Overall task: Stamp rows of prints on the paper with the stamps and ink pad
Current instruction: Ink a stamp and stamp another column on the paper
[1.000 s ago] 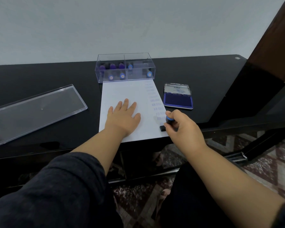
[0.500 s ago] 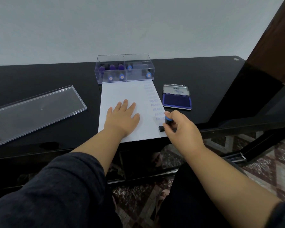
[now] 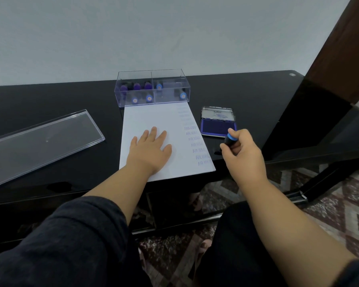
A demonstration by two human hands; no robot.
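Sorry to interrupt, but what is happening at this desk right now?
A person is stamping a sheet of paper. The left hand lies flat on it, while the right hand grips a blue-topped stamp off the sheet, beside the open ink pad. A column of prints runs down the paper's right edge.

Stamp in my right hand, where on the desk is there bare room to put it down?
The stamp could go on the bare black desk right of the ink pad, or on the strip between the clear lid and the paper. It is tight between paper and ink pad, and behind the paper stands the stamp box.
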